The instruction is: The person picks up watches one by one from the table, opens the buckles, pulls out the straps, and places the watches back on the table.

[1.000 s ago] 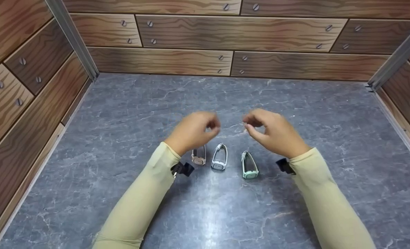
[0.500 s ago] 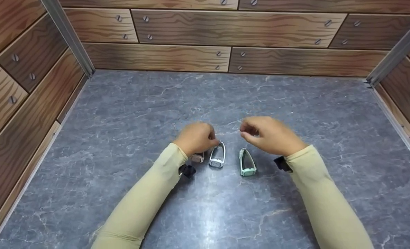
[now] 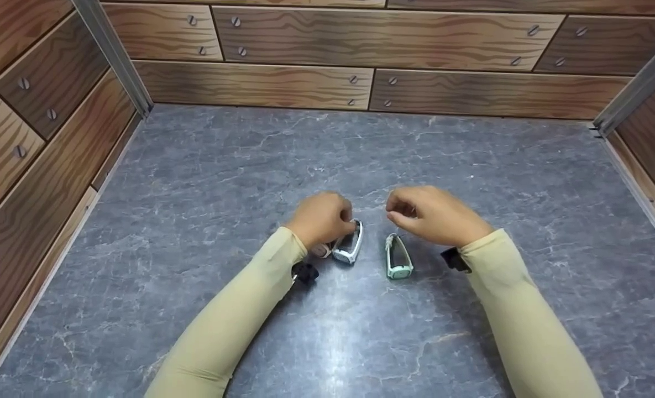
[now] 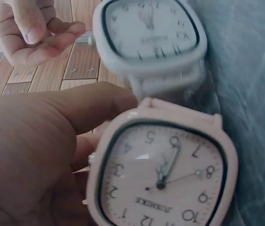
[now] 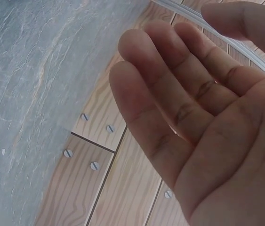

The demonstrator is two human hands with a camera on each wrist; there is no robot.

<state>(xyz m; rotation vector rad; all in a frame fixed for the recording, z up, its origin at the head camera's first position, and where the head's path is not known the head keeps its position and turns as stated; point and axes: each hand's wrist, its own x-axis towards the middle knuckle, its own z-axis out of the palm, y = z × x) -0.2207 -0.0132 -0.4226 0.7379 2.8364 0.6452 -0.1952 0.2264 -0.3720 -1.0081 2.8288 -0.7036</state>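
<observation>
My left hand (image 3: 323,216) pinches the far end of the strap of a white wristwatch (image 3: 345,257), which tilts a little in the head view. Just left of it, a pale pink wristwatch (image 3: 321,251) is partly covered by that hand. The left wrist view shows the pink dial (image 4: 170,188) close up, with the white watch (image 4: 146,37) blurred above it. A mint green wristwatch (image 3: 399,271) stands on its own, its strap fastened in a loop. Beyond it hovers my right hand (image 3: 438,216), holding nothing; its fingers (image 5: 179,99) are loosely bent in the right wrist view.
All of this is on a grey marble-patterned table (image 3: 250,143). Wood-print panels (image 3: 393,38) enclose the back and both sides, with metal corner posts (image 3: 114,55) at the back left and back right.
My left hand has come down and nearer to the white watch, now pinching its strap; the watch has tilted slightly. The right hand has lowered slightly and stays without anything in it.
</observation>
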